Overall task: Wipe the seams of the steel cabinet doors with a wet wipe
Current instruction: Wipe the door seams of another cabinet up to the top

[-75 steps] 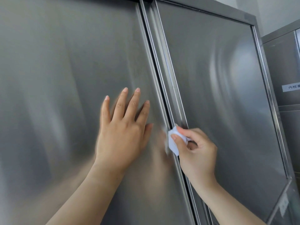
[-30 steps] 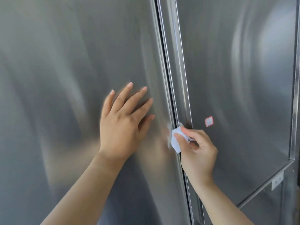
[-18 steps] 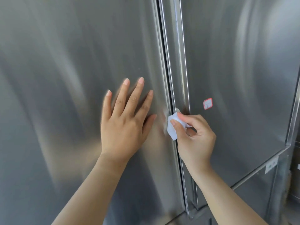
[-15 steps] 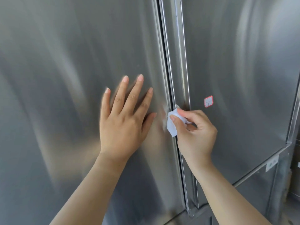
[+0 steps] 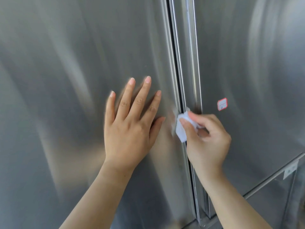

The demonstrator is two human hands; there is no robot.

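Two brushed steel cabinet doors fill the view, the left door and the right door. A dark vertical seam runs between them. My left hand rests flat on the left door with fingers spread and straight, just left of the seam. My right hand pinches a folded white wet wipe between thumb and fingers and holds it against the seam at mid height. Part of the wipe is hidden under my fingers.
A small red-bordered sticker sits on the right door, just right of the seam. The right door's lower edge slants across the bottom right, with a small white label below it.
My right hand has slid the wipe down the seam, from well above the sticker to just below its level. My left hand has stayed flat on the left door. The view has tilted downward.
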